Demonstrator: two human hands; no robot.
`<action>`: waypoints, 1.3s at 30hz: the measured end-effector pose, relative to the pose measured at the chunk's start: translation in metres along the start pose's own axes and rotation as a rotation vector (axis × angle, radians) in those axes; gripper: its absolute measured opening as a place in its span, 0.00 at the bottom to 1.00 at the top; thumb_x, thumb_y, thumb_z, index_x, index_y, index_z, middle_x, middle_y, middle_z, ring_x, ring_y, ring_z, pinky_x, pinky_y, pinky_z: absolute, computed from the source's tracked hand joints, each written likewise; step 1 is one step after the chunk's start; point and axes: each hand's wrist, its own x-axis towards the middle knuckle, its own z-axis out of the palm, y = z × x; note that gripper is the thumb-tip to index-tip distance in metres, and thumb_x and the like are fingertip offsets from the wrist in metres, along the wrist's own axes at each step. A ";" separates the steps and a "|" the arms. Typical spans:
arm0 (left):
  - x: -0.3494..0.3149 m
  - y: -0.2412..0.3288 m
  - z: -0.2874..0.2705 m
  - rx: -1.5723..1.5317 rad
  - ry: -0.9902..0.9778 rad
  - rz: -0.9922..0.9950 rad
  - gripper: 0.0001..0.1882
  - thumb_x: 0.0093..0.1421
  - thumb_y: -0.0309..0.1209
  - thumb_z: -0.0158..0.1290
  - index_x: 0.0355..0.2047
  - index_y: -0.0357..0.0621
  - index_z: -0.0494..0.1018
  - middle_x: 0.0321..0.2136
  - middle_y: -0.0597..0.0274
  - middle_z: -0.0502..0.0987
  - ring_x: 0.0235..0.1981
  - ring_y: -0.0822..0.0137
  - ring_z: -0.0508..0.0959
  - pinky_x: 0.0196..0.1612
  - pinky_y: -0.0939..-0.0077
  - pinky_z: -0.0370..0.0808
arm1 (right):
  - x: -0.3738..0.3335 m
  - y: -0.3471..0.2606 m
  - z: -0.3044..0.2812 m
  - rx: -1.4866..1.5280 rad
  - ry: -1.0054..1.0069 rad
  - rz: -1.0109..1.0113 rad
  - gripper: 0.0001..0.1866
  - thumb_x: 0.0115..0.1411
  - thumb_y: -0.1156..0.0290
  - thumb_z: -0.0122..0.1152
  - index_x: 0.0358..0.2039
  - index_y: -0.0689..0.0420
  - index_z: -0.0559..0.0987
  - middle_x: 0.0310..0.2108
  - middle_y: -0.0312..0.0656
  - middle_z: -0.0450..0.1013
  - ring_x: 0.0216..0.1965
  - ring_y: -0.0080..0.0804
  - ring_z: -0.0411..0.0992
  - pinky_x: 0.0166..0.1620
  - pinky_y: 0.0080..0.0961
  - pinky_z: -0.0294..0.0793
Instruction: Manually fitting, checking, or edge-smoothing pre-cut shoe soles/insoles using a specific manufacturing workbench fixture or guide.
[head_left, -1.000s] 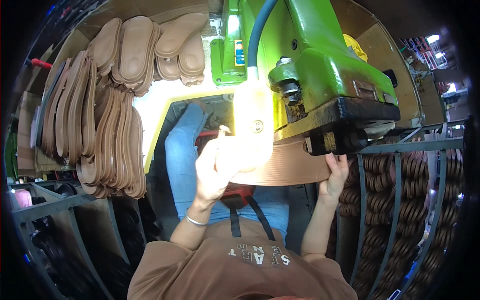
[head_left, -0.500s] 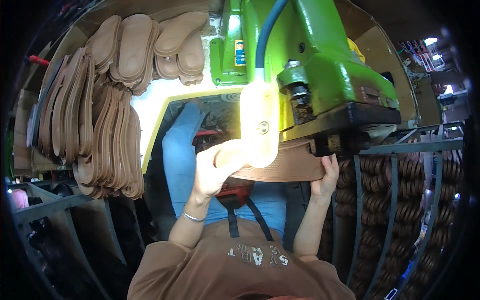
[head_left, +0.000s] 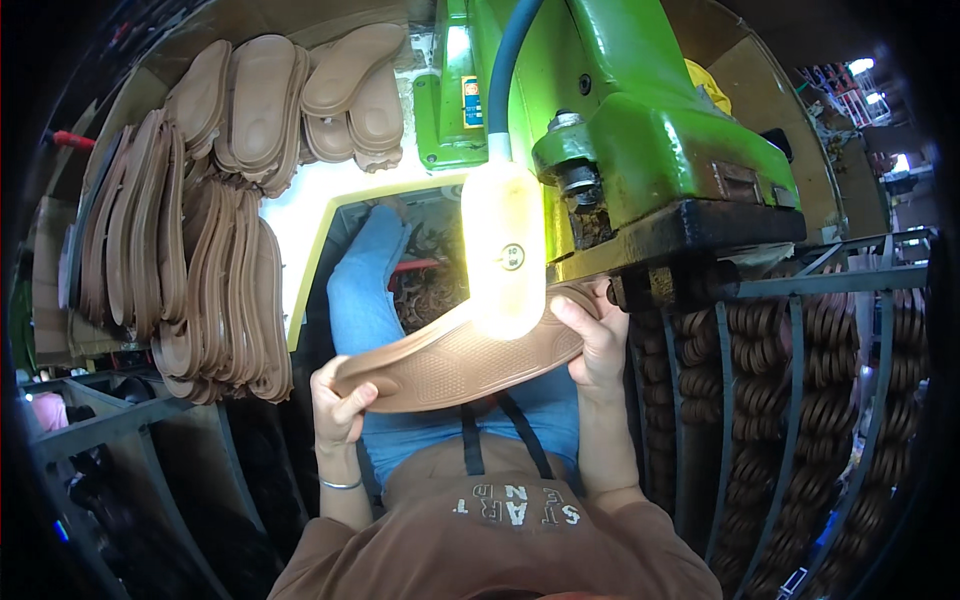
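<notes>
A brown shoe sole with a textured face is stretched between my two hands, in front of my lap. My left hand grips one end, thumb on the textured face. The other end is pinched in my right hand, close below the dark head of the green machine. A bright lamp hangs in front of the sole and covers part of its upper edge. The sole bows slightly, its right end higher than its left.
Stacked brown soles cover the white table at the left, with more soles behind them. A rack of dark brown soles stands at my right, another metal rack at my left. Scraps lie below the table's cut-out.
The sole has come away from under the machine's head, toward me and to the left. My left hand has moved down and left; my right hand has shifted left.
</notes>
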 end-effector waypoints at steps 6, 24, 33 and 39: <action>-0.001 0.019 0.027 0.503 -0.193 0.054 0.13 0.46 0.26 0.64 0.31 0.31 0.76 0.25 0.56 0.79 0.24 0.74 0.77 0.29 0.81 0.73 | 0.003 -0.002 0.026 0.007 0.004 -0.003 0.15 0.45 0.87 0.61 0.36 0.65 0.76 0.34 0.41 0.75 0.36 0.26 0.74 0.42 0.21 0.73; 0.039 0.065 0.093 0.917 -0.274 0.382 0.11 0.45 0.32 0.65 0.24 0.38 0.77 0.15 0.58 0.74 0.14 0.69 0.72 0.20 0.77 0.68 | -0.012 -0.002 -0.010 0.032 0.151 0.001 0.16 0.48 0.80 0.60 0.39 0.63 0.71 0.35 0.40 0.72 0.37 0.24 0.71 0.43 0.20 0.69; -0.003 0.015 0.084 0.551 0.051 0.278 0.10 0.48 0.28 0.63 0.26 0.34 0.75 0.19 0.56 0.77 0.20 0.73 0.77 0.24 0.77 0.71 | 0.003 0.004 0.027 -0.110 -0.064 -0.015 0.15 0.48 0.84 0.61 0.38 0.69 0.71 0.35 0.47 0.74 0.34 0.27 0.74 0.40 0.21 0.74; 0.049 0.036 0.128 0.545 -0.205 0.409 0.11 0.52 0.31 0.60 0.31 0.34 0.76 0.25 0.53 0.79 0.21 0.70 0.78 0.26 0.76 0.72 | -0.013 0.008 0.003 -0.155 0.185 -0.154 0.11 0.51 0.80 0.63 0.36 0.66 0.74 0.33 0.40 0.74 0.33 0.20 0.71 0.39 0.16 0.69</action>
